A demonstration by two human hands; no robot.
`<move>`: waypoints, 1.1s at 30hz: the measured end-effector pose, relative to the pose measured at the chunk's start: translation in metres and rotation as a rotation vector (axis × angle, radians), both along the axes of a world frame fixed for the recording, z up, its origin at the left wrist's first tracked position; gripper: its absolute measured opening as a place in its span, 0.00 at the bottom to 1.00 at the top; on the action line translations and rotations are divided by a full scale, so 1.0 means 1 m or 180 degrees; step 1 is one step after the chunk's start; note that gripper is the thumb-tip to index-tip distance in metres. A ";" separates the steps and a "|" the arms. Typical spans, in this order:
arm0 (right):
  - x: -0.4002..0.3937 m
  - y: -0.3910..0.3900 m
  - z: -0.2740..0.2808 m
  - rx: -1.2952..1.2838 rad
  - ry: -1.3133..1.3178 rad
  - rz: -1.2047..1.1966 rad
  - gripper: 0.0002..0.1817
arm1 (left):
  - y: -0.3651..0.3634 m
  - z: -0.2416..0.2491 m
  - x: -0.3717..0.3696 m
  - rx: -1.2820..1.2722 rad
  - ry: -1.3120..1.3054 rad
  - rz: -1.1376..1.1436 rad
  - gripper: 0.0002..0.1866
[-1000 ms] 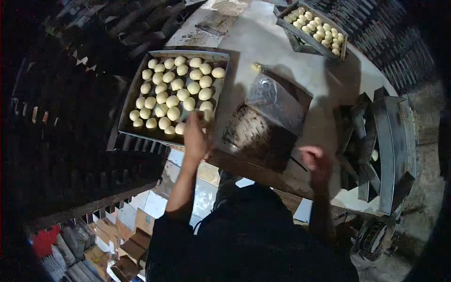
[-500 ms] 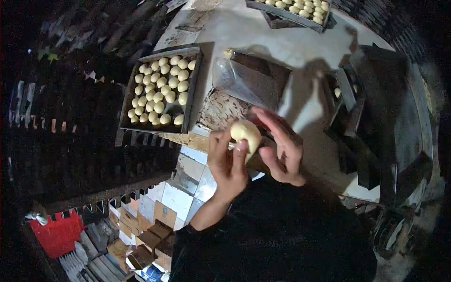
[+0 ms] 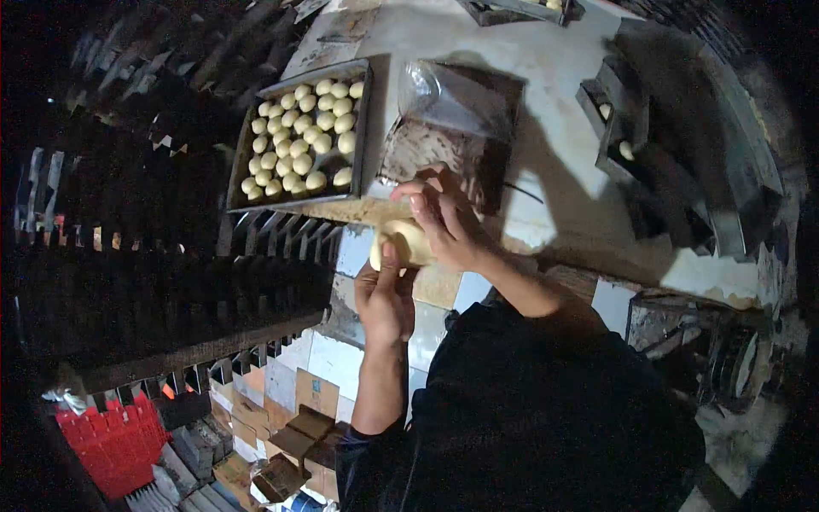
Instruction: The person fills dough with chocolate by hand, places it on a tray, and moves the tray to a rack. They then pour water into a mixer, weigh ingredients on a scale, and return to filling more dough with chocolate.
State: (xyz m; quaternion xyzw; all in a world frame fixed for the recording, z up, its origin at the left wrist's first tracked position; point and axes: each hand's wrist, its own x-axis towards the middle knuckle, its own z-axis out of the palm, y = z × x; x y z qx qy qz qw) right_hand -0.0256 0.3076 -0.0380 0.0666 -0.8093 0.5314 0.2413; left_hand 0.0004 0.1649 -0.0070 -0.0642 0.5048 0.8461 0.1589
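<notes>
My left hand (image 3: 386,300) is closed round a piece of pale dough (image 3: 408,242), its thumb pressed on the near face. Against the dough's right side rests my right hand (image 3: 448,224), its fingers apart and reaching over the top. Just beyond the hands lies a dark slab (image 3: 486,162) with clear plastic film (image 3: 452,98) over its far part. A metal tray (image 3: 362,136) holding several round dough balls (image 3: 299,147) stands to the left of the slab.
Dark metal tins (image 3: 616,128) stand on the right of the pale table (image 3: 546,94). Another tray (image 3: 503,10) is at the far edge. Dark racks (image 3: 171,299) fill the left. On the floor are a red crate (image 3: 115,444) and cardboard boxes (image 3: 299,435).
Both hands and the dough have moved left. My right hand has come over to touch the dough, which looks wider and flatter. The camera view has shifted.
</notes>
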 end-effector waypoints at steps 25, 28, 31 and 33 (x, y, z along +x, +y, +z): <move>-0.029 0.146 -0.095 0.2964 -0.2003 -0.0619 0.24 | 0.000 -0.087 -0.072 0.0424 -0.0631 -0.0337 0.16; -0.048 0.145 -0.108 0.3080 -0.2567 -0.0184 0.23 | 0.020 -0.085 -0.085 0.0419 -0.0521 -0.0380 0.19; -0.055 0.152 -0.103 0.2928 -0.2951 0.0462 0.22 | 0.036 -0.085 -0.090 0.0334 -0.0581 -0.0305 0.21; -0.051 0.176 -0.128 0.2723 -0.2222 0.0614 0.16 | 0.052 -0.080 -0.096 0.0310 -0.0610 -0.0270 0.22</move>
